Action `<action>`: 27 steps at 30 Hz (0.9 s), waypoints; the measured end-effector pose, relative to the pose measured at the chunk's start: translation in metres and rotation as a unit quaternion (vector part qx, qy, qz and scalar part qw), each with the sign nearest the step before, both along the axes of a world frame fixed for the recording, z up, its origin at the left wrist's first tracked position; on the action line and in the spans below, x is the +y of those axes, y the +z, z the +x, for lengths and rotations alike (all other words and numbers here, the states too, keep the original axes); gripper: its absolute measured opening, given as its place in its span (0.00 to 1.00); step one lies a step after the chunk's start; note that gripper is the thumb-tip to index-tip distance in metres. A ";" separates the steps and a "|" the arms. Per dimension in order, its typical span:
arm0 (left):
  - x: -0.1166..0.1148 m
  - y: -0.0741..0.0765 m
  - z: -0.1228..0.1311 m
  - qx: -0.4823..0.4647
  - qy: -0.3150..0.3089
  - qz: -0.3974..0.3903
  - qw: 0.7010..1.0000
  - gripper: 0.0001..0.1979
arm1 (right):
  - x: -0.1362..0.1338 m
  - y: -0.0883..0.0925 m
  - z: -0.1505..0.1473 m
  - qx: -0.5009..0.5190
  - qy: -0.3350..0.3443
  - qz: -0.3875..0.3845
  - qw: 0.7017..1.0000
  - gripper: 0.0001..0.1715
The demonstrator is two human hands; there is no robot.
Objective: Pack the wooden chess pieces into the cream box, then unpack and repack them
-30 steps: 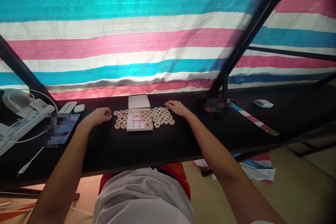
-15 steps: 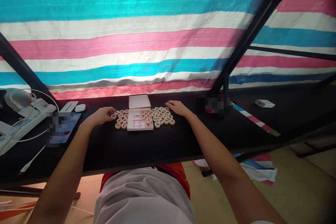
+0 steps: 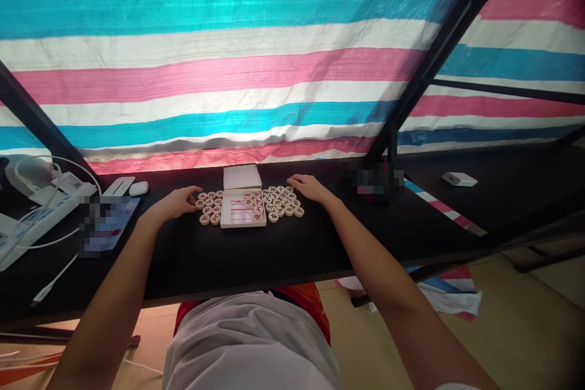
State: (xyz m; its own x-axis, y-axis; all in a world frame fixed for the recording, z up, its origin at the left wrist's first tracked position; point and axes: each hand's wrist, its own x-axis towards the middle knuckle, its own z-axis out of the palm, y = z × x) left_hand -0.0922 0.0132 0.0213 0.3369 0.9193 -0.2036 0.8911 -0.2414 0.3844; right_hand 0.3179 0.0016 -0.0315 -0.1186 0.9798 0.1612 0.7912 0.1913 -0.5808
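Several round xiangqi pieces with red characters [image 3: 209, 202] lie flat to the left of a small white box [image 3: 244, 225]. Inside the box are a few more red-marked pieces [image 3: 258, 209], over a printed sheet with pink lines. Its lid [image 3: 242, 177] stands raised at the back. Right of the box is a cluster of pieces with black characters [image 3: 283, 201]. My left hand [image 3: 181, 201] is at the outer edge of the red group, thumb and fingers apart beside the nearest piece. My right hand [image 3: 309, 187] rests with loosely stretched fingers by the black group's back right corner.
On the left of the black table [image 3: 205, 262] are a phone [image 3: 112, 225], a white earbud case [image 3: 139, 188], a power strip [image 3: 43, 219] and cables. Farther right lie a blurred dark object [image 3: 372, 183] and a white charger [image 3: 459, 179]. A striped sheet [image 3: 228, 61] hangs behind.
The red-marked piece by my left fingertips now sits in line with its row, and those fingers have come slightly apart from it. My right hand stays in place.
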 end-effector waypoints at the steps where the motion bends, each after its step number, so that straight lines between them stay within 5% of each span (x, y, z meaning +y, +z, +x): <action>1: 0.000 0.000 0.001 0.000 0.000 0.003 1.000 0.35 | 0.000 0.000 0.000 0.001 0.000 0.000 1.000 0.20; 14: 0.000 0.005 -0.016 -0.027 -0.032 -0.076 0.996 0.44 | 0.001 -0.001 0.001 -0.005 0.000 -0.002 1.000 0.20; 27: -0.002 0.002 -0.005 0.001 -0.026 -0.020 0.999 0.39 | 0.001 -0.001 0.000 -0.008 -0.002 -0.006 1.000 0.20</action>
